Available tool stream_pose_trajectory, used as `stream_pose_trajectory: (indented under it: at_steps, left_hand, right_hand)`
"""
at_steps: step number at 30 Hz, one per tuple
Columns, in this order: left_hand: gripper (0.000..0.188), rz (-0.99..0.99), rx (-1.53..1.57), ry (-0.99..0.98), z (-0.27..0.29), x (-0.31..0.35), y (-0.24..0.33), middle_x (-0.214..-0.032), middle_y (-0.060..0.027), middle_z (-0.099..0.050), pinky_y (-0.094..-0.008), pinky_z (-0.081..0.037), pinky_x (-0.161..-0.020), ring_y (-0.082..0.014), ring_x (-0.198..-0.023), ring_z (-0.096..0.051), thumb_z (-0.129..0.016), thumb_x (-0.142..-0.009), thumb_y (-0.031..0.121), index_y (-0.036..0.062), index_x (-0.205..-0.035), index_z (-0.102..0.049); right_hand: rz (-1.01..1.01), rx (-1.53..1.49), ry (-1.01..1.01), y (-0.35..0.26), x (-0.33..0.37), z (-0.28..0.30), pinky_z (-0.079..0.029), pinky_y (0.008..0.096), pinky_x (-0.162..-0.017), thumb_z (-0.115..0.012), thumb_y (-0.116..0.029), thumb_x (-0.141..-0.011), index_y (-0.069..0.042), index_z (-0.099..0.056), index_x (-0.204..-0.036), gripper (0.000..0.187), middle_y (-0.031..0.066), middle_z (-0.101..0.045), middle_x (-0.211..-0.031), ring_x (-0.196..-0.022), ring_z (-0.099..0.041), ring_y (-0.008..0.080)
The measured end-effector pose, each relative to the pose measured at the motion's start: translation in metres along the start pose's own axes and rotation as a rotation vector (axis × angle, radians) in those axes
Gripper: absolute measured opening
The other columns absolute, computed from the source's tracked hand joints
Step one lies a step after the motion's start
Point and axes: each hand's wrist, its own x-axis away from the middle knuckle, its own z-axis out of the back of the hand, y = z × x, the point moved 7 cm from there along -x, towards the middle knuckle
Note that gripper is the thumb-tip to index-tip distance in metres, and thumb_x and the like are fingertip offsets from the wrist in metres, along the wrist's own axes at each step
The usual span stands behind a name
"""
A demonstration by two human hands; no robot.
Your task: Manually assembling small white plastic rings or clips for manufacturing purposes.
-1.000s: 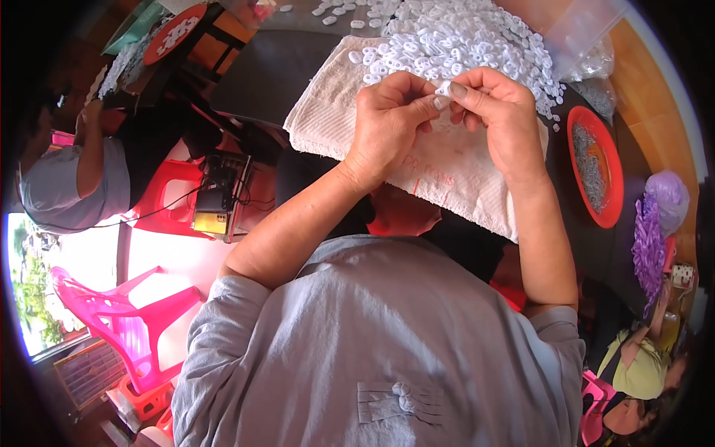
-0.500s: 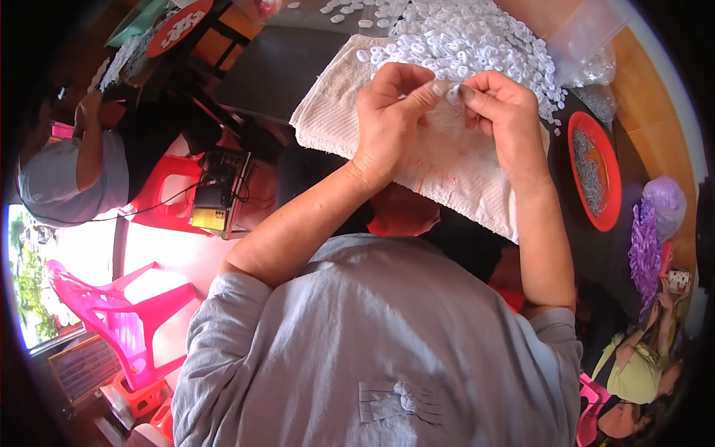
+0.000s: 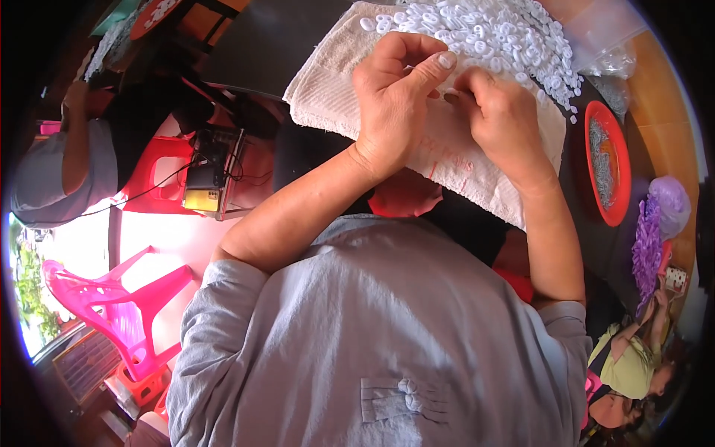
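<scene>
My left hand (image 3: 395,97) is held above a folded cream towel (image 3: 324,89), its thumb brought against the curled index finger. Close to its right, my right hand (image 3: 508,123) has its fingers curled in toward the thumb, knuckles upward. A small gap separates the two hands. Whatever either set of fingertips pinches is too small or too hidden to make out. Just beyond my hands, a heap of small white oval plastic pieces with holes (image 3: 495,37) spreads over the towel's far edge and the dark table (image 3: 261,52).
To the right stands a red oval tray (image 3: 620,201) holding small grey pieces. Past it hang purple strips (image 3: 645,253) by a pale purple bag (image 3: 670,205). A clear plastic bag (image 3: 617,63) lies behind. Other people sit at left and far right; a pink chair (image 3: 160,313) is at left.
My hands have drawn slightly apart, and the right one has turned knuckles up. The white piece seen between the fingertips earlier no longer shows there. The whole view has shifted a little.
</scene>
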Motion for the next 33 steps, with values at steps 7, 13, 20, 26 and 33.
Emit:
stream_pose_trajectory:
  at_steps: [7,13,20,26,33]
  left_hand:
    - [0.01,-0.015,-0.015,0.02,0.001,-0.002,0.001,-0.084,-0.002,-0.063,-0.02,-0.045,-0.06,-0.0062,-0.069,-0.054,-0.066,-0.084,0.003,-0.0002,-0.093,-0.061]
    - [0.007,0.096,0.109,0.048,-0.001,-0.003,0.0,-0.08,-0.0054,-0.063,-0.0223,-0.045,-0.061,-0.0108,-0.067,-0.057,-0.066,-0.084,0.003,-0.0017,-0.088,-0.063]
    - [0.007,0.051,0.022,-0.009,-0.004,0.002,0.0,-0.082,-0.0053,-0.062,-0.0223,-0.046,-0.067,-0.0109,-0.072,-0.057,-0.062,-0.088,0.001,-0.0025,-0.094,-0.061]
    - [0.011,0.051,-0.084,-0.035,-0.003,-0.004,-0.011,-0.083,-0.0029,-0.062,-0.0213,-0.044,-0.064,-0.0084,-0.071,-0.055,-0.062,-0.086,0.001,-0.0018,-0.097,-0.063]
    - [0.023,-0.063,-0.309,-0.352,-0.027,-0.003,-0.01,-0.088,-0.0008,-0.063,-0.0215,-0.047,-0.073,-0.0071,-0.08,-0.056,-0.067,-0.081,-0.001,-0.0001,-0.103,-0.065]
  right_hand:
    - [0.052,-0.03,-0.05,-0.002,-0.003,-0.005,-0.047,0.0417,-0.061,-0.061,0.0,-0.077,-0.003,-0.06,-0.086,0.009,0.016,-0.063,-0.074,-0.072,-0.062,0.0352]
    - [0.073,-0.04,-0.088,-0.007,-0.008,-0.004,-0.048,0.0436,-0.061,-0.055,0.004,-0.072,-0.004,-0.062,-0.092,0.022,0.0159,-0.063,-0.076,-0.071,-0.062,0.0363]
    - [0.033,0.138,-0.203,-0.012,-0.001,-0.008,-0.047,0.047,-0.061,-0.055,0.005,-0.066,-0.006,-0.065,-0.096,0.034,0.0179,-0.062,-0.069,-0.068,-0.062,0.0379]
    - [-0.297,-0.686,-0.279,0.048,-0.011,-0.011,-0.036,0.022,-0.051,-0.065,-0.018,-0.085,-0.006,-0.061,-0.079,0.014,-0.0029,-0.052,-0.061,-0.056,-0.047,0.0058]
    - [-0.396,-0.861,-0.302,0.037,-0.003,0.023,-0.033,0.0202,-0.051,-0.063,-0.023,-0.086,-0.007,-0.063,-0.079,0.018,-0.0036,-0.053,-0.062,-0.056,-0.05,0.0051]
